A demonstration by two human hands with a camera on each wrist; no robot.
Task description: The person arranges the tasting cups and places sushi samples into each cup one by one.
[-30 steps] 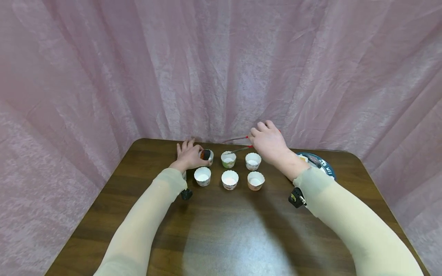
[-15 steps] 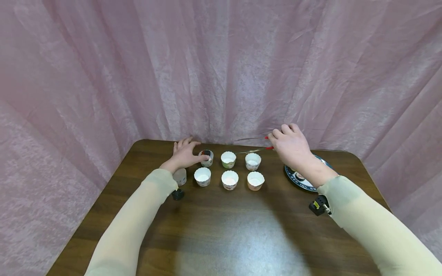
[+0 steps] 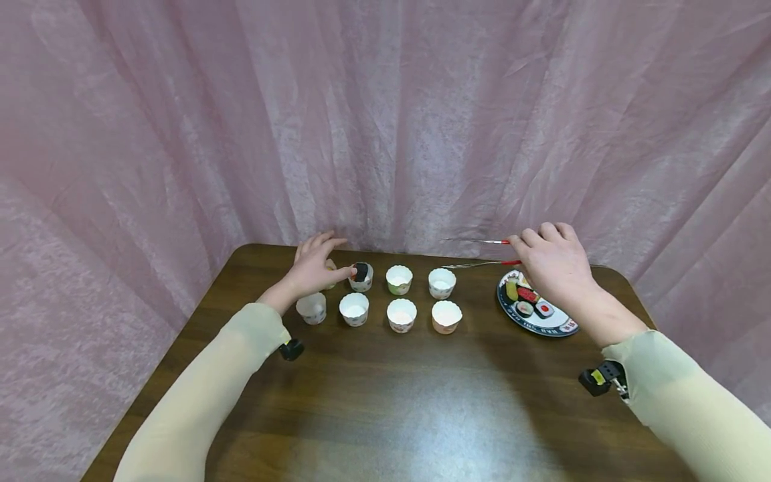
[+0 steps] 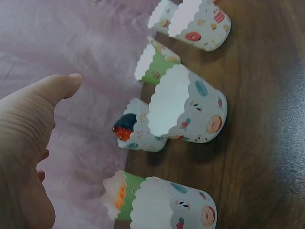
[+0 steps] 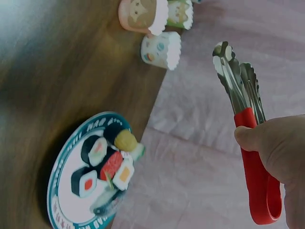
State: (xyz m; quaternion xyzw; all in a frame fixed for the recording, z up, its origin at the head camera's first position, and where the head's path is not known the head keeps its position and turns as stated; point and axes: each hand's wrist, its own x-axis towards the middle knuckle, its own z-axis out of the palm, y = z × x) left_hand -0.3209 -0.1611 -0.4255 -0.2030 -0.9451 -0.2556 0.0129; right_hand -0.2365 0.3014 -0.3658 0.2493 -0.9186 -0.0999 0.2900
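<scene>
My right hand (image 3: 551, 264) grips red-handled metal tongs (image 5: 245, 117), spread apart in the head view with nothing between the tips. They point left, above the back of the table near the plate (image 5: 56, 176). Toy-like sushi pieces, including a red-topped one (image 5: 111, 165) and a roll with a red centre (image 5: 87, 184), lie on that plate. My left hand (image 3: 307, 270) hovers with fingers spread and holds nothing. Its thumb tip overlaps the back paper cup (image 4: 147, 131) in the head view. A dark-wrapped sushi piece with orange roe (image 4: 124, 127) sits in that cup.
Several white-lined paper cups stand in two rows, among them a green one (image 3: 399, 281) and an orange one (image 3: 446, 318). A green cup (image 4: 127, 202) holding something orange is partly behind my left hand in the head view. A pink curtain (image 3: 385, 134) hangs behind the table.
My right hand has carried the tongs rightward from the back cups toward the plate, uncovering the sushi there. My left hand has drawn back leftward from the cup with the roe sushi.
</scene>
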